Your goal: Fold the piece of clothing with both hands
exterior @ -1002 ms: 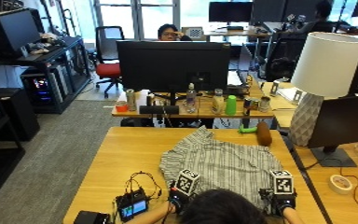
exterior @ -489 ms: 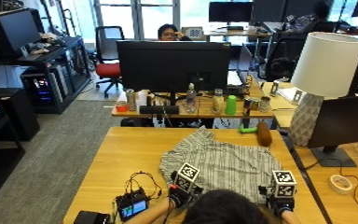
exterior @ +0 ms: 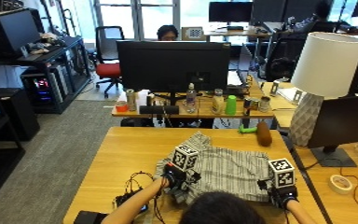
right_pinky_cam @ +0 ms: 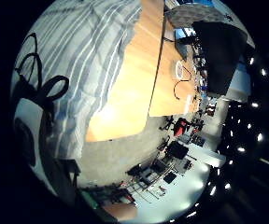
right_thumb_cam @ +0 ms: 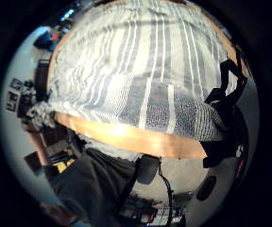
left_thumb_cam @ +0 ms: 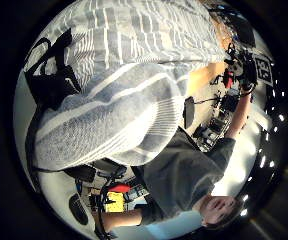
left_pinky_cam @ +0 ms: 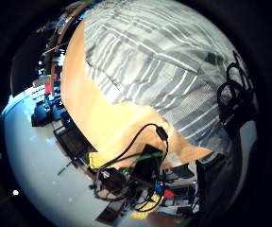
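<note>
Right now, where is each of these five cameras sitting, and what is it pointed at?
Outside view: above and behind the person's head, looking down the wooden table at the striped shirt; head, left hand and right hand show.
Left little-finger palm view: on the left palm, facing shirt, table and a cabled device.
Left thumb palm view: facing bunched shirt; the person's torso and other arm show.
Right little-finger palm view: facing shirt, table edge and floor.
Right thumb palm view: facing shirt draped at the table's near edge; torso shows.
All five share the shirt.
</note>
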`<state>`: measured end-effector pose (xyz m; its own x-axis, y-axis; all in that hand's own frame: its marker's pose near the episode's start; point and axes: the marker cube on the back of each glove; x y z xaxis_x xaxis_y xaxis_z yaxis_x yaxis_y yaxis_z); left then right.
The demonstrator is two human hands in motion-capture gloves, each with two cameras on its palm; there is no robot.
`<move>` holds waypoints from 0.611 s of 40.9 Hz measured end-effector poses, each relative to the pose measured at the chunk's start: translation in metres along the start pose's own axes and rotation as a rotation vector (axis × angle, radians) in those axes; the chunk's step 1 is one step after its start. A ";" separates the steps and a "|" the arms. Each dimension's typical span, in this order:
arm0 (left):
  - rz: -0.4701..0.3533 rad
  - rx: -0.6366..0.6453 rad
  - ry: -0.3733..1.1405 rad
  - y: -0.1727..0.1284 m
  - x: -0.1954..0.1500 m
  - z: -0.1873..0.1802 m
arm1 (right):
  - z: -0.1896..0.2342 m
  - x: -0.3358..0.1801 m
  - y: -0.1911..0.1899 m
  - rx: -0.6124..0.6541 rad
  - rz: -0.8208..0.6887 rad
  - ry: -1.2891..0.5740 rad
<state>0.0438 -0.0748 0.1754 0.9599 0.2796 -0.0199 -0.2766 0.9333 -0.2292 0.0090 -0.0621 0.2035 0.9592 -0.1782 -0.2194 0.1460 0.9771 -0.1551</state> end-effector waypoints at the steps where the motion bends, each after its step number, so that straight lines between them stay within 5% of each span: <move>1: 0.014 0.005 -0.007 0.004 0.001 -0.005 | -0.008 0.000 0.004 0.002 -0.006 0.006; 10: 0.070 0.004 -0.051 0.039 0.002 -0.053 | -0.072 0.004 0.022 0.029 -0.031 0.080; 16: 0.019 0.045 -0.022 0.041 -0.018 -0.095 | -0.130 0.009 0.015 0.095 0.001 0.114; 25: -0.161 0.120 0.005 -0.022 -0.067 -0.148 | -0.160 0.021 -0.057 0.137 0.107 0.169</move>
<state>-0.0079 -0.1472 0.0379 0.9923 0.1240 0.0031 -0.1228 0.9860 -0.1125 -0.0179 -0.1407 0.0538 0.9186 -0.0788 -0.3872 0.0886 0.9960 0.0075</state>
